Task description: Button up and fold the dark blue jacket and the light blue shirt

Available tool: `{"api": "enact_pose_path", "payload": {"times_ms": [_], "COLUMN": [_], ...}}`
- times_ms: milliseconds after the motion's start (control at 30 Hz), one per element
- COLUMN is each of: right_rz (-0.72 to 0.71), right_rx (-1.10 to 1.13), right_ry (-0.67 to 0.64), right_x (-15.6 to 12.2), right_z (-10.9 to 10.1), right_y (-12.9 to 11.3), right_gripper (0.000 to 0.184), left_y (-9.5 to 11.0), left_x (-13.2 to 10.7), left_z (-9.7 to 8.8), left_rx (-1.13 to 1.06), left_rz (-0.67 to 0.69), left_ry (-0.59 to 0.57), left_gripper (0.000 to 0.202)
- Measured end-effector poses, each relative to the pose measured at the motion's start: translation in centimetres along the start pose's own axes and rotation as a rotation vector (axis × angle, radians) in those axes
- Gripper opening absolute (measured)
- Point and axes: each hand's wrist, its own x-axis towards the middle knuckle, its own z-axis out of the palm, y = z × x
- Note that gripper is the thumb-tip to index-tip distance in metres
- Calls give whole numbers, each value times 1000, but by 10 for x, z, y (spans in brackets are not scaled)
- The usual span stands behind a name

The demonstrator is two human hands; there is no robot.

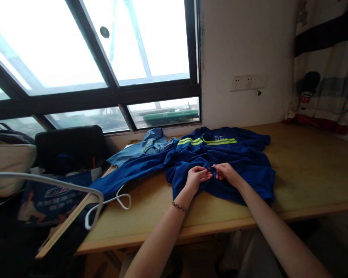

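Work looks barely begun: jacket [220, 162] lies rumpled and unfolded at mid-frame on the worktop [307, 162], sleeve trailing left toward the hanger [116, 200], while left hand [197, 175] and right hand [224, 172] pinch its front edge in closed grips.

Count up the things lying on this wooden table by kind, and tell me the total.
Dark blue jackets with yellow-green stripes: 1, with the left hand and the right hand pinching its front
Lighter blue garments: 1
White hangers: 1
Total on the table: 3
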Motion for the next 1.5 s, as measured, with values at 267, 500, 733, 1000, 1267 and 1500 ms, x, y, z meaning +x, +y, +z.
{"api": "enact_pose_path", "payload": {"times_ms": [267, 500, 733, 1000, 1267, 1500], "right_rz": [-69, -234, -263, -413, -383, -385], "right_rx": [-181, -260, -291, -542, -590, -591], "right_ry": [165, 140, 130, 158, 134, 104], "right_x": [-3, -5, 0, 0, 0, -2], "right_z": [1, 5, 2, 7, 11, 12], "right_y": [-3, -6, 2, 5, 11, 9], "right_gripper": [26, 22, 21, 12, 11, 13], "left_y": [-3, -7, -4, -8, -15, -13], "left_x": [1, 2, -2, 2, 6, 5], "left_z": [0, 0, 4, 5, 3, 2], "left_rx": [123, 221, 178, 228, 185, 145], "left_rz": [94, 114, 123, 97, 103, 99], "left_ry": [-1, -5, 20, 76, 119, 125], "left_gripper": [27, 27, 32, 36, 24, 19]}}
